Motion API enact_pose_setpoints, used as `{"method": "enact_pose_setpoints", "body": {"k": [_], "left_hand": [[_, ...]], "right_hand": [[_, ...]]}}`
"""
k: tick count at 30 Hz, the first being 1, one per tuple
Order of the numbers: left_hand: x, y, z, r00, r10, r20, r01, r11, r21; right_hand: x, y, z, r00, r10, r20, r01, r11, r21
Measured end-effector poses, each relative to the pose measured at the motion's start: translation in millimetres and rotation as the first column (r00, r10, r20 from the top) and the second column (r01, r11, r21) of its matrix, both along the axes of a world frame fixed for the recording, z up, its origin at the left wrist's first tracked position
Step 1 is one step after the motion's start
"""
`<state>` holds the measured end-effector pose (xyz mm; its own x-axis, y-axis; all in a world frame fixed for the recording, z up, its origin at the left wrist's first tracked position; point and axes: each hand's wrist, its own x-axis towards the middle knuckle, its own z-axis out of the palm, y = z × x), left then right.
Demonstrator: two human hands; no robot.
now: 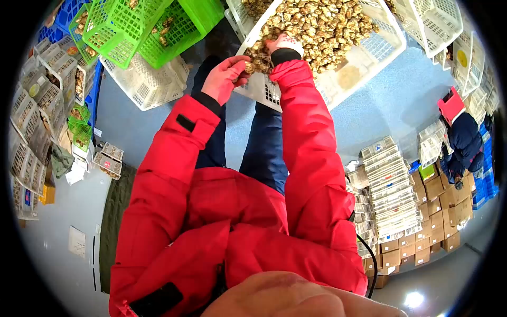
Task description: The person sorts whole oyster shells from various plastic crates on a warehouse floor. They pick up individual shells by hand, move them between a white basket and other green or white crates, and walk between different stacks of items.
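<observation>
My left hand [224, 78] is closed, its fingertips pinching a small brown, lumpy piece [249, 67] that looks like a mushroom, just outside the near-left rim of a white plastic crate [364, 74]. Many similar brown-and-cream mushrooms [327, 34] are heaped inside that crate. My right hand [285, 44] reaches over its left part, with a white, red-marked covering on the back of the hand. Its fingers point down among the mushrooms and are mostly hidden, so their grip does not show.
Green crates [124, 31] holding a few mushrooms stand at upper left, above a white crate [150, 84]. More white crates [430, 26] are at upper right. Stacked trays [391, 190], cardboard boxes [435, 211] and another person [465, 140] in dark clothing are at right.
</observation>
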<state>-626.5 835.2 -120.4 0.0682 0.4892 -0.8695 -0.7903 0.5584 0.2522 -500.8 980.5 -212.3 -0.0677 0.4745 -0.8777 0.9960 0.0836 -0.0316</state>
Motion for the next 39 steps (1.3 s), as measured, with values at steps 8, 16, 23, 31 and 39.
{"method": "enact_pose_setpoints", "body": {"k": [8,16,23,31,39], "left_hand": [[0.3,6.5,6.9,0.992,0.059,0.108,-0.068,0.994,0.083],[17.3,17.5,18.8,0.994,0.021,0.105,-0.033,0.993,0.112],[26.3,23.3,21.6,0.996,-0.019,0.091,0.014,0.999,0.048],[29.4,28.1,28.6,0.995,-0.037,0.088,0.032,0.998,0.052],[33.1,48.8,36.2,0.994,0.032,0.104,-0.045,0.992,0.12]], "right_hand": [[87.1,-27.1,25.9,-0.184,-0.959,-0.216,0.452,0.113,-0.885],[75.0,-14.7,80.5,-0.418,-0.889,-0.187,0.119,0.151,-0.981],[79.4,3.8,80.1,-0.313,-0.903,-0.294,0.115,0.272,-0.955],[91.2,72.9,118.2,-0.265,-0.71,-0.653,0.594,0.413,-0.69],[119.7,148.3,100.2,-0.457,-0.58,-0.675,0.708,0.222,-0.67]]}}
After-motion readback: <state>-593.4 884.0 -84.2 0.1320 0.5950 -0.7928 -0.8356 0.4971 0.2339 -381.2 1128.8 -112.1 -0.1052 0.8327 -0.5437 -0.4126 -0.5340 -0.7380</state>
